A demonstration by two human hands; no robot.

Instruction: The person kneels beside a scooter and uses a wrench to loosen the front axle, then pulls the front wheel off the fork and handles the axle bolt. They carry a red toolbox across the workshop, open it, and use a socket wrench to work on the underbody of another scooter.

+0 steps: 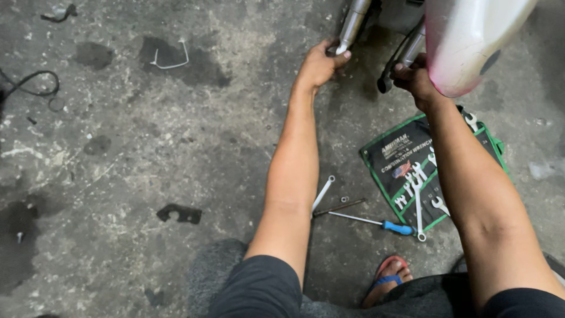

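My left hand grips the lower end of a silver metal fork tube at the top of the view. My right hand holds a second dark tube right beside it. A white and pink fender hangs over my right wrist and hides part of that hand. Both arms reach forward over a stained concrete floor.
A black and green wrench pouch with several spanners lies under my right forearm. A loose spanner, a thin rod and a blue-handled screwdriver lie between my arms. A flat black bracket, a wire hook and a cable lie left.
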